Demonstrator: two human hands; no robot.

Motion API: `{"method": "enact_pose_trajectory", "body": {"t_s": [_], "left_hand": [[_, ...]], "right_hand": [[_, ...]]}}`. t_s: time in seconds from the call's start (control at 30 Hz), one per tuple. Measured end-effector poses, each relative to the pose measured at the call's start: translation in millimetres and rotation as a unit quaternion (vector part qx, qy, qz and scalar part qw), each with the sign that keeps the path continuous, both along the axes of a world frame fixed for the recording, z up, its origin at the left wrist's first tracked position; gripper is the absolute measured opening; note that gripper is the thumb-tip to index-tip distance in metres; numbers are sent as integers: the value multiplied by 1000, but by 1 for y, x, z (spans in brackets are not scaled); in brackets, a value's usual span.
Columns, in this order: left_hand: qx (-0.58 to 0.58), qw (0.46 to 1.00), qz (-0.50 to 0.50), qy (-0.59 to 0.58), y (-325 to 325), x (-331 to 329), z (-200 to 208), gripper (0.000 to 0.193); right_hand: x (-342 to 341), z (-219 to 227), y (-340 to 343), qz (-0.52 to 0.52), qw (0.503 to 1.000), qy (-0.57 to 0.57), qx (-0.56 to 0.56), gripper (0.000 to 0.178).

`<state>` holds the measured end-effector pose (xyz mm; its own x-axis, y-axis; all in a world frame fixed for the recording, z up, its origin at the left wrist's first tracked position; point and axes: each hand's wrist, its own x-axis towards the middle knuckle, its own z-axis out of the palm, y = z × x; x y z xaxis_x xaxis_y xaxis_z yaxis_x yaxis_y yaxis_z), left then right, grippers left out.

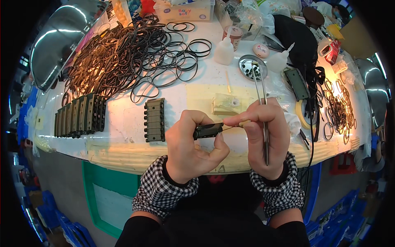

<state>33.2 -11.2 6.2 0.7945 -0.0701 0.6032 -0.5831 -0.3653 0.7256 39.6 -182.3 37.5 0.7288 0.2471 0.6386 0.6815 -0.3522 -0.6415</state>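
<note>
My left hand (185, 144) is closed around a small dark, glossy rectangular part (208, 131), held level above the front of the table. My right hand (269, 131) pinches a thin needle-like tool (233, 127) with a pale yellow end. Its tip meets the right end of the dark part. Metal tweezers (266, 150) are also tucked in my right hand, their prongs pointing away toward a round metal dish (240, 66) of small dark pieces. Just beyond my hands is a pale yellow block (220, 106) with a small whitish ring on it.
Ridged olive-green parts stand in a row (80, 115) at left, with another stack (154, 120) nearer. Black rubber loops (111, 57) heap behind them. White squeeze bottles (224, 51) stand near the dish. At right are a tape roll (303, 115), a black cable (314, 136) and more loops (341, 111).
</note>
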Motion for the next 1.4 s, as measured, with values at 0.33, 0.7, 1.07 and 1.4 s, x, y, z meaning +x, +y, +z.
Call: {"method": "enact_pose_trajectory", "body": {"t_s": [0.33, 0.7, 1.07, 1.4], "left_hand": [[-3, 1000, 2, -6, 0, 1, -3, 32], [-85, 994, -38, 49, 1, -3, -2, 32], [-512, 705, -344, 351, 16, 4, -3, 26], [-302, 924, -178, 150, 2, -15, -6, 31]], "right_hand": [[-2, 0, 3, -15, 1000, -9, 4, 8], [15, -6, -6, -162, 985, -63, -15, 7], [18, -15, -3, -183, 971, -67, -141, 12], [12, -15, -7, -209, 970, -109, -61, 5]]}}
